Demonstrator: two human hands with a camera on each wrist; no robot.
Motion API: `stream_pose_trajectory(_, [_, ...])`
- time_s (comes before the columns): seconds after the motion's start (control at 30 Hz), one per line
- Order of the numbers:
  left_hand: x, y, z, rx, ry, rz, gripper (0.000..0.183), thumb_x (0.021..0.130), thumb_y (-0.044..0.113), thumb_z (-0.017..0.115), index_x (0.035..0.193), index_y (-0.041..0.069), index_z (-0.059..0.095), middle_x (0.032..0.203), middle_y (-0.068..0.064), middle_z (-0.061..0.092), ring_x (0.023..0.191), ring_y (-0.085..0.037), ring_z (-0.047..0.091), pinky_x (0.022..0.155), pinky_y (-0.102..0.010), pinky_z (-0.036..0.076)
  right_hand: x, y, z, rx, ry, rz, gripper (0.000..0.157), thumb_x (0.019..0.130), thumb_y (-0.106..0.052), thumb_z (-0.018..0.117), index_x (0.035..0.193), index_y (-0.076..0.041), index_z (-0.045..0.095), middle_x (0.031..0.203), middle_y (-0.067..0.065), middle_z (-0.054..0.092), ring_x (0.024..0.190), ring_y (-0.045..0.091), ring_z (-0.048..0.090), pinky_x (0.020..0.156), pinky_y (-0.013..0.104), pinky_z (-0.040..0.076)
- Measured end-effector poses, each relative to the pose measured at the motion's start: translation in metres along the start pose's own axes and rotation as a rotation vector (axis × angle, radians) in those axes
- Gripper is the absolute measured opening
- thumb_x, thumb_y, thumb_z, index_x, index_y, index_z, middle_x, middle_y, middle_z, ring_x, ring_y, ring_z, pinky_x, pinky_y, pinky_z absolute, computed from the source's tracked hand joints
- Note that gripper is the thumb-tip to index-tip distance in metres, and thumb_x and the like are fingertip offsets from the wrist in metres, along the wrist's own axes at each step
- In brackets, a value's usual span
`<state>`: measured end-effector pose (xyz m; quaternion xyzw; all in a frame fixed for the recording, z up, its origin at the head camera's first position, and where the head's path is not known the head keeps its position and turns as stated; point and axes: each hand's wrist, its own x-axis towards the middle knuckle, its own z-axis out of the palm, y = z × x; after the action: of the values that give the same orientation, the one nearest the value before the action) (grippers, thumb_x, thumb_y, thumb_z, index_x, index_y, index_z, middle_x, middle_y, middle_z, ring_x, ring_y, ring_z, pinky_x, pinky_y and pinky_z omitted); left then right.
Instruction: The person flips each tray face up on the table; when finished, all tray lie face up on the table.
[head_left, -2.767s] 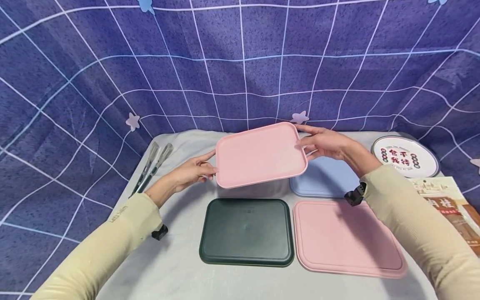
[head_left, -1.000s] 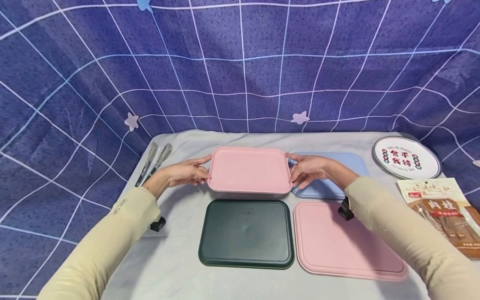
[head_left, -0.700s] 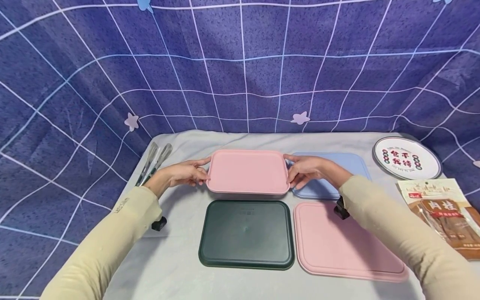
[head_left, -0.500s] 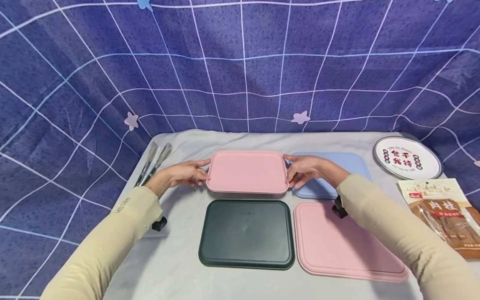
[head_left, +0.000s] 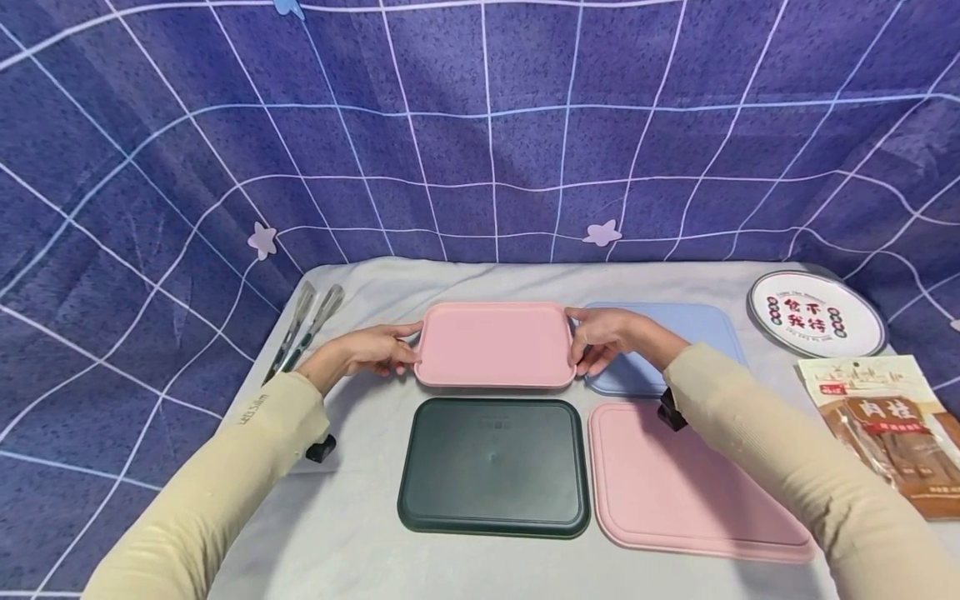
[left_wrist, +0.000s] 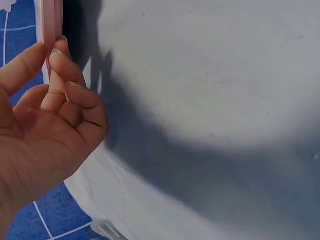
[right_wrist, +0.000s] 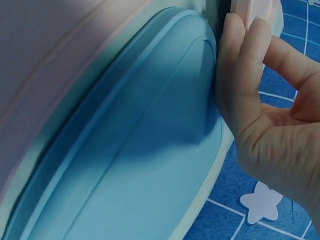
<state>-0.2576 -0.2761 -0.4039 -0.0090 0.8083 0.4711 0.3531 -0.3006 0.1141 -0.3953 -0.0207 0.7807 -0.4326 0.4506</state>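
A pink rectangular tray (head_left: 495, 344) with a low raised rim lies level between both hands, just behind a dark green tray (head_left: 492, 467). My left hand (head_left: 375, 347) pinches its left end, thumb at the rim and fingers curled below, as the left wrist view also shows. On the opposite end my right hand (head_left: 611, 333) grips the rim between thumb and fingers. The right wrist view has those fingertips at the tray's pink edge (right_wrist: 255, 10), beside a light blue tray (right_wrist: 145, 135). The right forearm passes over a second pink tray (head_left: 697, 483).
Two metal tongs-like utensils (head_left: 303, 327) lie at the table's left side. A white oval plate (head_left: 817, 312) with red lettering is at the back right, and a brown food packet (head_left: 888, 425) lies in front of it. A blue grid-patterned curtain (head_left: 480, 125) stands behind the table.
Since the oldest frame, both hands have brought the pink tray down from a raised, tilted pose to a level one near the table. Over the last half second it has hardly moved.
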Motion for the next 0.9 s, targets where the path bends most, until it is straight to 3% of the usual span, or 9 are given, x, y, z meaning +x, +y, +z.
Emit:
stream_pose_trajectory(0.53, [0.0038,0.0021,0.0063,0.068,0.077,0.008,0.083,0.094,0.013,0.065,0.162,0.016,0.018,0.069,0.007,0.061,0.063,-0.007,0.053,0.055,-0.023,0.04,-0.002,-0.0032,0.0044,-0.088,0.052,-0.016,0.113,0.085,0.004,0.065,0.161,-0.02,-0.014,0.083,0.014,0.073,0.06,0.016,0.068,0.056,0.028,0.058])
stream_pose_trajectory(0.9, [0.0051,0.0016,0.0083,0.12,0.095,-0.003,0.084,0.093,0.016,0.068,0.161,0.016,0.019,0.065,0.004,0.06,0.06,-0.008,0.052,0.054,-0.024,0.039,-0.0025,-0.0042,0.0071,-0.146,0.055,-0.019,0.115,0.085,0.002,0.068,0.16,-0.019,-0.017,0.073,0.014,0.071,0.055,0.014,0.066,0.054,0.029,0.057])
